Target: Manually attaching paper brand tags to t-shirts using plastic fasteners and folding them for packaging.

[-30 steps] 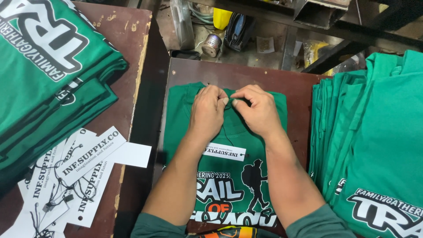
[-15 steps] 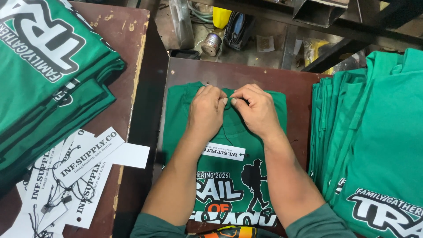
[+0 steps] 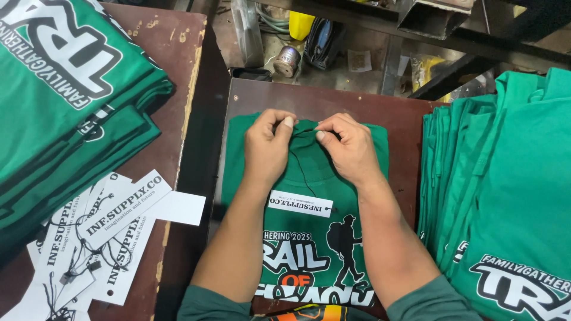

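Observation:
A green printed T-shirt (image 3: 309, 238) lies flat on a dark brown board (image 3: 333, 98) in front of me. Both hands rest at its collar. My left hand (image 3: 267, 145) pinches the collar edge with thumb and fingers. My right hand (image 3: 351, 148) pinches a thin black string (image 3: 300, 169) close beside it. The string runs down to a white paper hang tag (image 3: 300, 203) lying on the shirt's chest, above the printed hiker graphic.
A stack of folded green shirts (image 3: 65, 89) lies at the left on a wooden table. More green shirts (image 3: 499, 196) are piled at the right. Several white hang tags with strings (image 3: 101, 232) lie at lower left. A metal spool (image 3: 287, 59) and clutter sit behind the board.
Both hands stay at the collar with only small finger movements. The tag and shirt have not moved.

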